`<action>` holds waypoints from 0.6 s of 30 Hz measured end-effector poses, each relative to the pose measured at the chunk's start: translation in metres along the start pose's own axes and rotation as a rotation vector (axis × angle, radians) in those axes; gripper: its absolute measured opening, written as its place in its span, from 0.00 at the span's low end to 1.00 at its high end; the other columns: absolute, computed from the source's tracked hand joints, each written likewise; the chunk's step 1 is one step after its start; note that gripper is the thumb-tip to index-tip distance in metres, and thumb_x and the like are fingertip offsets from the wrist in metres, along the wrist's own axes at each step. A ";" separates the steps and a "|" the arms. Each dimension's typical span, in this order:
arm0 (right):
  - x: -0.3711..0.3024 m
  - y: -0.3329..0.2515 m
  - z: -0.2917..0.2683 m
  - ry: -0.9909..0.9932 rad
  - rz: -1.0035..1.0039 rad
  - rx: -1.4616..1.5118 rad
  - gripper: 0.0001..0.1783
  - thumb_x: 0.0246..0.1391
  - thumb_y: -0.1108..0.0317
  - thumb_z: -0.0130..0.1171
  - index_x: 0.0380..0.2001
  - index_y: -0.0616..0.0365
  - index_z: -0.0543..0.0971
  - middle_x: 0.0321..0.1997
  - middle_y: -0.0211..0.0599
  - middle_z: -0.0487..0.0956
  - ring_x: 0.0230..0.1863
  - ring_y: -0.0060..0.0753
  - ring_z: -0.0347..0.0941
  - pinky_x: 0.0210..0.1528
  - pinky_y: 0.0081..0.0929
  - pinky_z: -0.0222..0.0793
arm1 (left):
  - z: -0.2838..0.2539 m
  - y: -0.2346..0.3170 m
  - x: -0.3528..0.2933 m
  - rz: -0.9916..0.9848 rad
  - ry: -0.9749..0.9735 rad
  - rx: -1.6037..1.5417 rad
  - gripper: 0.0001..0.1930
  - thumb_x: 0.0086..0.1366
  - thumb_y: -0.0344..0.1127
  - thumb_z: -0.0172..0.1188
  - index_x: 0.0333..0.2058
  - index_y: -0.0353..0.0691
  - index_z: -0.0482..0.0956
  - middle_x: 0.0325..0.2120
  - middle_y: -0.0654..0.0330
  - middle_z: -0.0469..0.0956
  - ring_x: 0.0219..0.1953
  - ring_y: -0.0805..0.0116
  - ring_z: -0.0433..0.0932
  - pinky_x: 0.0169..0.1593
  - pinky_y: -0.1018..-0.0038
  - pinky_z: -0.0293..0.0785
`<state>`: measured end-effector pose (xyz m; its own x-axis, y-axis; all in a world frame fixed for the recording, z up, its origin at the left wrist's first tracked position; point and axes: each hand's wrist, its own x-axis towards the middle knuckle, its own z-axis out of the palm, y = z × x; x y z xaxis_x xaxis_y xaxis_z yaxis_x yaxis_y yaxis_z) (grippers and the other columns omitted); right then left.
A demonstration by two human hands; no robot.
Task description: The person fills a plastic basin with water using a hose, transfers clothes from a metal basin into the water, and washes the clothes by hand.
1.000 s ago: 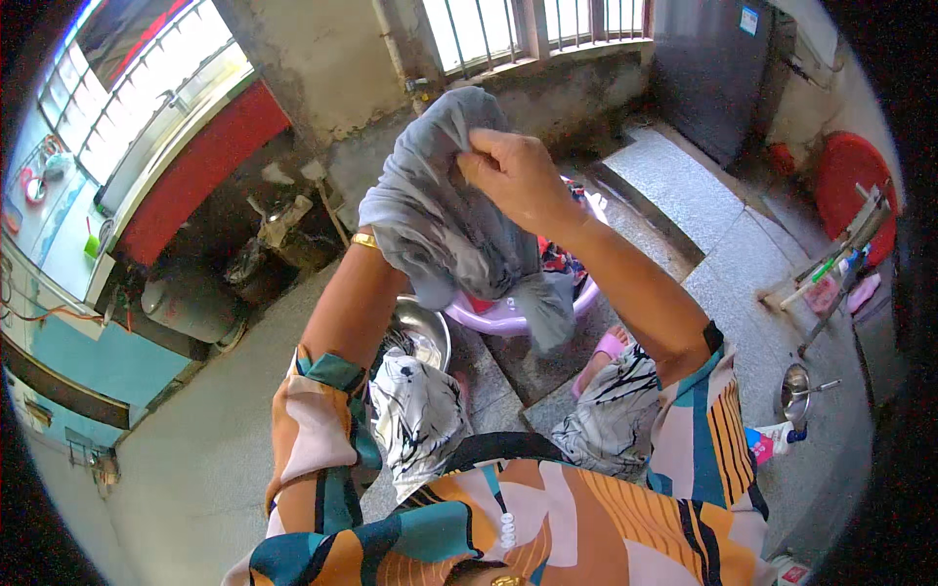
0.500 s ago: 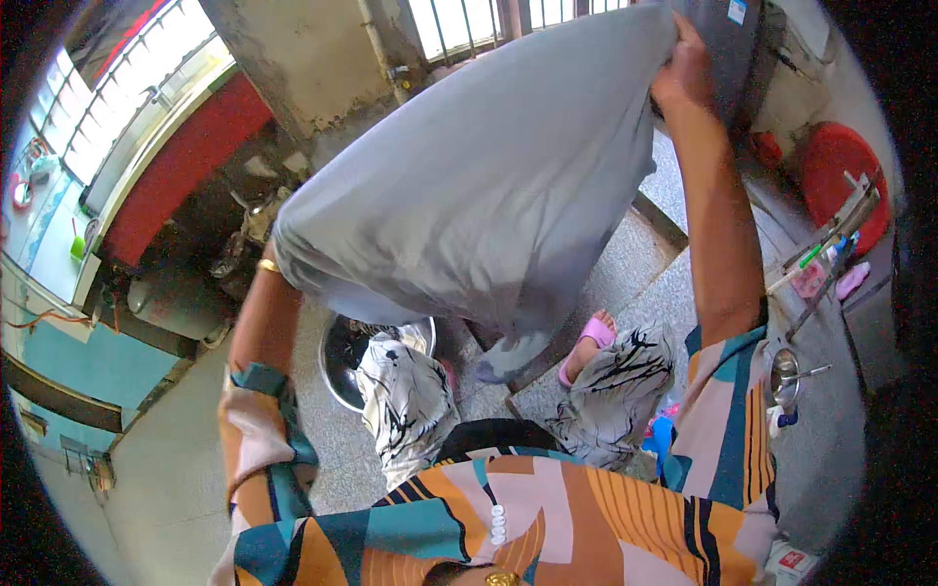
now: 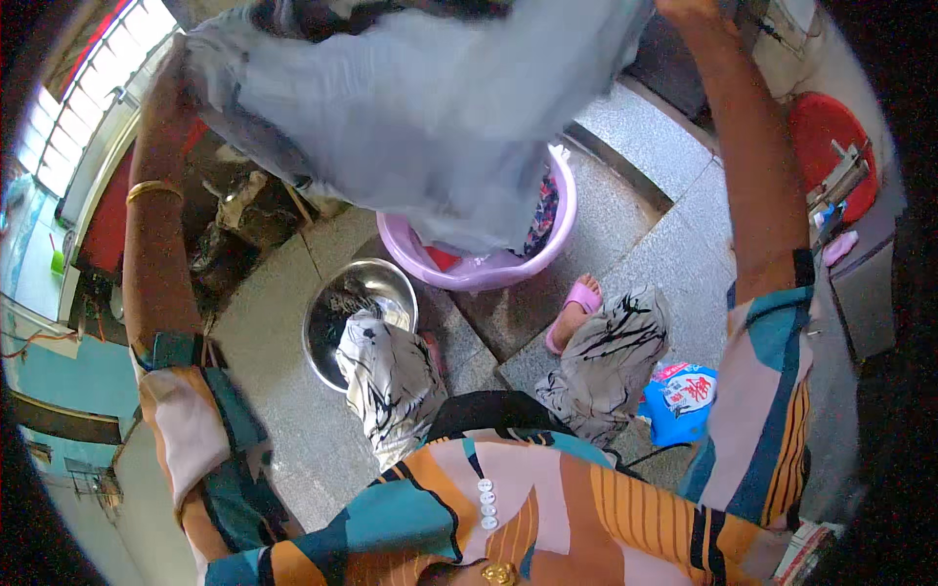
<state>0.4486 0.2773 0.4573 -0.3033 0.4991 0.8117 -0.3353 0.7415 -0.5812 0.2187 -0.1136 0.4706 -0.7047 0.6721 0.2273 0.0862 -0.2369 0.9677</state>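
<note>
A wide grey cloth (image 3: 410, 117) is stretched up in front of me between my two hands, blurred by motion. My left hand (image 3: 181, 73) is closed on its left end, the fingers partly hidden by folds. At the top edge of the view my right hand (image 3: 689, 10) grips the right end and is partly cut off. The cloth's lower part hangs over a lilac plastic basin (image 3: 479, 276), hiding much of it. Red and dark patterned fabric (image 3: 544, 210) shows inside that basin.
By my left leg stands a steel basin (image 3: 315, 342) with dark contents. A blue plastic packet (image 3: 684, 405) lies right of my right leg. Further right are a red round tub (image 3: 831, 146) and a pink item (image 3: 838, 248). A counter with red panels runs along the left.
The cloth has gone up and away from me. My left hand has moved up and to the left, my right hand upward. The lilac basin and blue packet now show more.
</note>
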 end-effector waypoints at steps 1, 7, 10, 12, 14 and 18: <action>-0.003 0.009 0.013 0.019 0.373 0.339 0.18 0.52 0.58 0.40 0.32 0.62 0.73 0.35 0.47 0.73 0.36 0.37 0.70 0.40 0.32 0.64 | -0.044 -0.017 0.022 -0.047 -0.030 0.022 0.19 0.59 0.45 0.48 0.41 0.36 0.68 0.31 0.60 0.72 0.35 0.70 0.71 0.41 0.73 0.69; -0.014 0.101 0.016 -0.216 -0.151 -0.509 0.14 0.47 0.63 0.46 0.28 0.66 0.73 0.32 0.53 0.74 0.35 0.44 0.71 0.36 0.34 0.64 | -0.035 -0.035 0.035 0.023 0.215 0.330 0.15 0.60 0.45 0.48 0.37 0.40 0.72 0.30 0.64 0.74 0.26 0.73 0.70 0.27 0.79 0.64; -0.025 0.156 0.006 0.048 -0.034 -0.422 0.12 0.48 0.65 0.47 0.29 0.63 0.74 0.30 0.49 0.75 0.32 0.43 0.71 0.35 0.33 0.63 | -0.069 -0.077 0.075 -0.086 0.242 0.223 0.13 0.60 0.44 0.47 0.33 0.40 0.72 0.28 0.64 0.73 0.25 0.72 0.71 0.28 0.77 0.67; -0.049 0.138 0.017 -0.126 0.443 -0.085 0.12 0.48 0.64 0.48 0.29 0.61 0.74 0.26 0.41 0.74 0.29 0.38 0.69 0.33 0.32 0.63 | -0.074 -0.102 0.079 -0.153 0.077 0.123 0.12 0.60 0.43 0.48 0.32 0.40 0.72 0.27 0.63 0.73 0.26 0.71 0.71 0.30 0.74 0.69; -0.063 0.149 0.024 -0.106 0.461 -0.141 0.11 0.49 0.64 0.48 0.28 0.61 0.74 0.24 0.38 0.73 0.28 0.34 0.68 0.31 0.31 0.63 | -0.034 -0.118 0.075 -0.204 0.121 0.131 0.13 0.60 0.43 0.48 0.32 0.39 0.72 0.27 0.63 0.73 0.25 0.70 0.71 0.29 0.74 0.69; -0.080 0.097 0.047 -0.342 0.634 -0.075 0.11 0.49 0.63 0.48 0.25 0.61 0.74 0.19 0.33 0.70 0.23 0.27 0.65 0.24 0.29 0.60 | -0.006 -0.145 0.077 -0.146 0.110 0.056 0.11 0.59 0.41 0.49 0.32 0.39 0.72 0.26 0.62 0.74 0.27 0.68 0.72 0.32 0.75 0.70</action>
<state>0.3981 0.2885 0.3336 -0.6852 0.6843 0.2496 0.0557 0.3909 -0.9187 0.1472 -0.0315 0.3471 -0.7852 0.6148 0.0740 0.0145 -0.1013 0.9947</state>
